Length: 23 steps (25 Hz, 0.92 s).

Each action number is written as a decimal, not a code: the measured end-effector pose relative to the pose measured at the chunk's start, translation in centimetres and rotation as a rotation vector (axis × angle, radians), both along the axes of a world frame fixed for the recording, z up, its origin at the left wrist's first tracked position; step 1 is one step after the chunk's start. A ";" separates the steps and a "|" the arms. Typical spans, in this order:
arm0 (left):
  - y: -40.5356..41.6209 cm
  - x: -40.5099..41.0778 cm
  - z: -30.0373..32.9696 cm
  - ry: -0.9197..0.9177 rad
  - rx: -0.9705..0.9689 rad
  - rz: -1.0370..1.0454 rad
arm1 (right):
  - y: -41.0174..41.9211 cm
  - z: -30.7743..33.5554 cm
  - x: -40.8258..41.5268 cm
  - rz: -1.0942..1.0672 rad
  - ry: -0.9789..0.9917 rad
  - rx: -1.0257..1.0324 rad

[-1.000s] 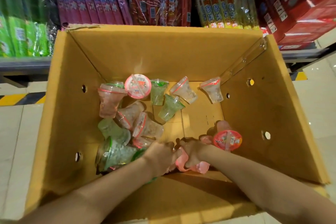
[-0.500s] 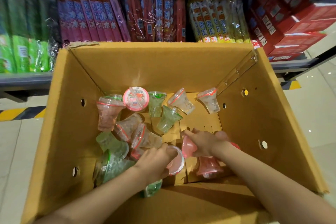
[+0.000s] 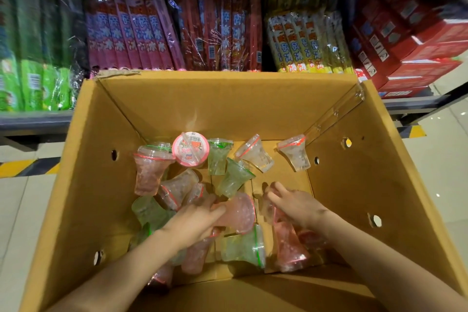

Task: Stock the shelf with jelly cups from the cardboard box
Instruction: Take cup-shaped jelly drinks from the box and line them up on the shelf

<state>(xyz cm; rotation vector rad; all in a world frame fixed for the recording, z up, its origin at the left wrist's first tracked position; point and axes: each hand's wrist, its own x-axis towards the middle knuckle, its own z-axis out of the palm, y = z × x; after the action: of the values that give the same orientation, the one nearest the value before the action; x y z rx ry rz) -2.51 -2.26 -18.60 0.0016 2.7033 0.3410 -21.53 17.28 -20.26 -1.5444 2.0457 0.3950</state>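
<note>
Both hands are down in the cardboard box [image 3: 106,185]: left hand [image 3: 195,223] gripping a pink jelly cup [image 3: 238,213], right hand [image 3: 296,206] curled round a clear cup [image 3: 267,209] beside it.

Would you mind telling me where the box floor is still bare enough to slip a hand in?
Bare floor shows right of the right hand, below the clear cup along the box right wall. The left half is crowded with piled cups under and around the left hand, which holds a pink cup.
</note>
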 end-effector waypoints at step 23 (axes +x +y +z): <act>6.5 -7.5 -3.4 -0.203 0.081 0.173 | 2.0 -0.1 -1.1 -0.016 -0.068 -0.071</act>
<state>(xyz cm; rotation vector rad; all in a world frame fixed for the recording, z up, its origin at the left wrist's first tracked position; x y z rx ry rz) -10.01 4.21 -21.98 -0.2327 2.4926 0.4751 -22.65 19.33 -20.35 -1.5604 2.0383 0.2629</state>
